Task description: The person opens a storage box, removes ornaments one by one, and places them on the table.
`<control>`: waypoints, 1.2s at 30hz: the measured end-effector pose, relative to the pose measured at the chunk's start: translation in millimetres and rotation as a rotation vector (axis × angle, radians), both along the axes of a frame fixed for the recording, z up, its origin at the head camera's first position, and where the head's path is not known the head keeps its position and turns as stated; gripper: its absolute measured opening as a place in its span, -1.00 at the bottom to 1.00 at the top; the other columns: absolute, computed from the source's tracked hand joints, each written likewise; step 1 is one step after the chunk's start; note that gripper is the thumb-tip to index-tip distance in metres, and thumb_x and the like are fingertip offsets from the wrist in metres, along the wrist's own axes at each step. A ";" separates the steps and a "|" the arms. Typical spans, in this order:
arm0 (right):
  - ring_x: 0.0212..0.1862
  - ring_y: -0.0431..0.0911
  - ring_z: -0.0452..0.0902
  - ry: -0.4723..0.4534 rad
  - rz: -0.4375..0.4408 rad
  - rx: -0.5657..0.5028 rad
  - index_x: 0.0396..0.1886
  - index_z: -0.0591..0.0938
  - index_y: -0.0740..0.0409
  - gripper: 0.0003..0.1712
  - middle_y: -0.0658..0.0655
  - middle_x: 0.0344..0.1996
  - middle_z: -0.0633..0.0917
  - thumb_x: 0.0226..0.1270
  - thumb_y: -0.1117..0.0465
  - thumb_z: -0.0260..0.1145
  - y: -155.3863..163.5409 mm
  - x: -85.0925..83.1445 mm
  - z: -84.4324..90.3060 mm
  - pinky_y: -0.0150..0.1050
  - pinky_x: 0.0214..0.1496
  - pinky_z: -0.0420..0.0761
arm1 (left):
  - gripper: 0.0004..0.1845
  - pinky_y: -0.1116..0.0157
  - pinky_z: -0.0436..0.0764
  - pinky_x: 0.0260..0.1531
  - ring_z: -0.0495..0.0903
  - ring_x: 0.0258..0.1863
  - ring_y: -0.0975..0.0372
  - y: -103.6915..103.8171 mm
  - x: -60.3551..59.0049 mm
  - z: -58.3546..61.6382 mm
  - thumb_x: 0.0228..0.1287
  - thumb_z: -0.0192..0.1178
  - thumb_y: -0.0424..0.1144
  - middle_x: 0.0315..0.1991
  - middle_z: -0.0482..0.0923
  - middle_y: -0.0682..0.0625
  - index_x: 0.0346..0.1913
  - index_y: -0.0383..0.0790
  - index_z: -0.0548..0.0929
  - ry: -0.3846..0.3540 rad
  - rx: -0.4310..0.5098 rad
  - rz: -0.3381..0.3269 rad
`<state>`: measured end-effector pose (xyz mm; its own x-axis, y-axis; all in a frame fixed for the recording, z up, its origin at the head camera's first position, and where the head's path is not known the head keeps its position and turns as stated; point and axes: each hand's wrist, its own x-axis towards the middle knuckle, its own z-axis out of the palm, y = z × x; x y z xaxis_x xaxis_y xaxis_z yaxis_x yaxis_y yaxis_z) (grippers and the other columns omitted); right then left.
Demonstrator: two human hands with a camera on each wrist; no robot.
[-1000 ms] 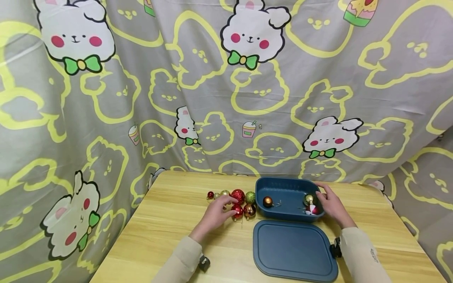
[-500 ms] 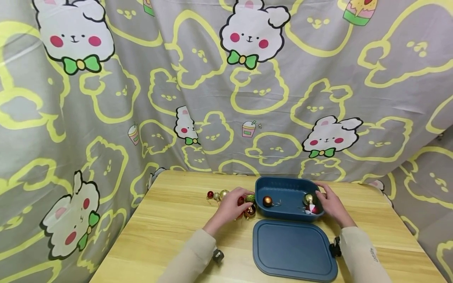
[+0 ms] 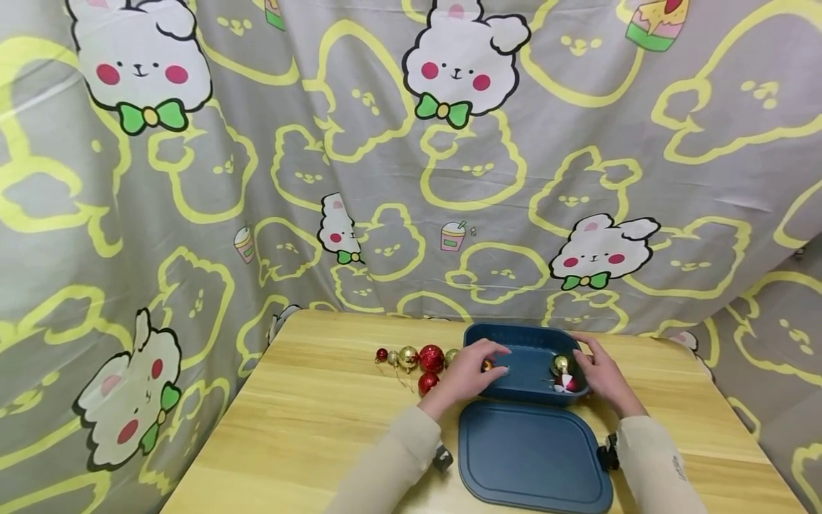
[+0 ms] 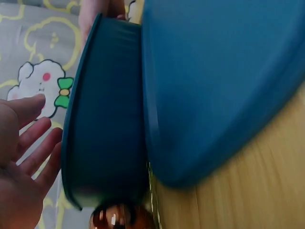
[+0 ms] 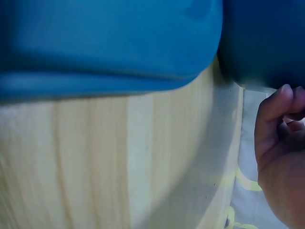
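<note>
My left hand (image 3: 472, 371) reaches over the left end of a dark blue box (image 3: 526, 330), its fingers spread, and nothing shows in its grasp in the left wrist view. Below those fingers a small copper bauble (image 3: 487, 365) lies inside the box, partly covered. My right hand (image 3: 602, 373) grips the box's right wall, thumb and fingertips at the rim. Near it, a gold bauble (image 3: 561, 364) and a red-and-white bauble (image 3: 566, 383) lie in the box. Outside the box's left end, another copper bauble (image 4: 121, 217) shows in the left wrist view; the left hand hides it from the head view.
Left of the box lie a glitter red bauble (image 3: 432, 358), a shiny red bauble (image 3: 428, 383), a gold bauble (image 3: 407, 358) and smaller ones. A flat blue lid (image 3: 536, 457) lies in front of the box on the wooden table (image 3: 308, 414). A patterned curtain (image 3: 385, 178) hangs behind.
My left hand has moved right, from above the red baubles, past the green and copper ones, to over the box. My right hand stays at the box's right end.
</note>
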<state>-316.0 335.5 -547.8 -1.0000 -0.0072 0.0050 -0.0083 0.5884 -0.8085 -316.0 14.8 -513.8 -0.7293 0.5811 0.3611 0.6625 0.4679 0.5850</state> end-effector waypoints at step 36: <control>-0.66 0.05 0.49 -0.062 0.026 -0.082 0.65 0.05 0.06 -0.31 0.65 0.16 0.43 0.74 -0.17 -0.22 0.0 -2.2 -2.7 -0.04 -0.66 0.59 | -0.60 0.47 0.56 0.10 0.63 0.11 0.39 112.4 -6.1 -1.9 0.45 0.32 0.01 0.09 0.71 0.24 0.28 0.12 0.65 -0.296 -0.267 0.053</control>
